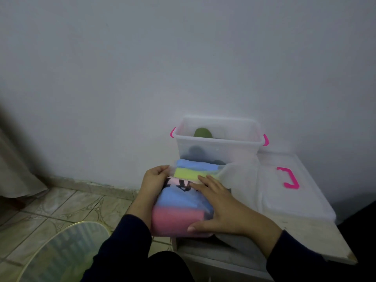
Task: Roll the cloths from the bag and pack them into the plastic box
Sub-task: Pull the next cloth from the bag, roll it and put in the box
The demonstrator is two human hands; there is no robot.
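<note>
A round glass tabletop sits over the tiled floor at far left. A person's left hand pinches the far edge of a clear bag of stacked blue, yellow, pink and red cloths, which lies on a white table. The right hand rests flat on the bag, fingers straight, thumb against its near end. Behind stands the open plastic box, holding dark rolled cloths; its pink-handled lid lies at right.
</note>
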